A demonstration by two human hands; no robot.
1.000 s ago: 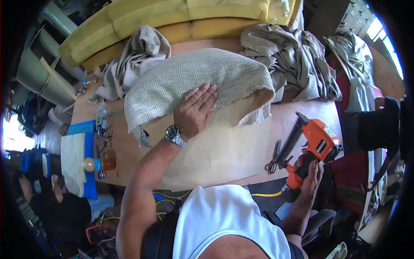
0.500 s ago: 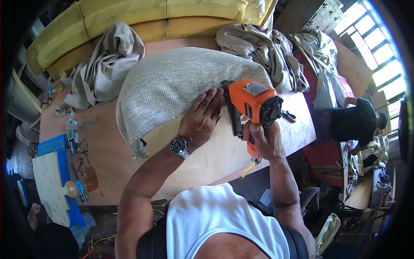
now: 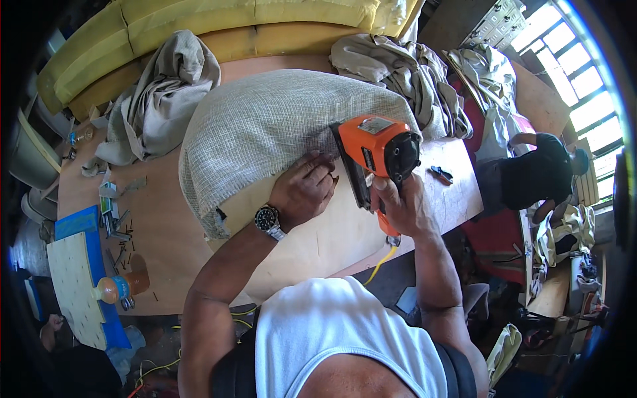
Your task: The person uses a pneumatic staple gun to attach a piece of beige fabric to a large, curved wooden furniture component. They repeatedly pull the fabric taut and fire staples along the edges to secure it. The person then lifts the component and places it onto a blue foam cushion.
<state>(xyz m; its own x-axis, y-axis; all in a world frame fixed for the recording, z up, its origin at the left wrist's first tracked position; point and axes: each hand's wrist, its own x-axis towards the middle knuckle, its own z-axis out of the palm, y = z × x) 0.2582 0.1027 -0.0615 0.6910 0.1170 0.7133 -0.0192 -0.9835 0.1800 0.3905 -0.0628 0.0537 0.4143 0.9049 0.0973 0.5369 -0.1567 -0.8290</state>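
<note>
A cushion-shaped panel wrapped in grey-beige woven fabric [image 3: 265,113] lies on the workbench, its bare pale board [image 3: 292,245] facing me. My left hand [image 3: 304,189] rests at the fabric's near edge. Its fingers are curled closed on that edge, the tips partly hidden. Around the handle of an orange and black pneumatic staple gun [image 3: 375,142] my right hand [image 3: 403,202] is wrapped. The gun's black nose meets the fabric edge just right of my left fingers. From the handle's base runs a yellow air hose [image 3: 379,266].
Pliers [image 3: 441,175] lie right of the panel. At left are a bottle [image 3: 123,288], loose staple strips [image 3: 119,255] and a blue-edged board [image 3: 76,278]. Fabric heaps [image 3: 159,99] and a yellow foam seat [image 3: 225,16] stand behind. Another person [image 3: 537,172] bends at the right.
My left fingers have gone from lying flat on the fabric to curling at its edge. The staple gun has shifted slightly left and tilted in my right hand.
</note>
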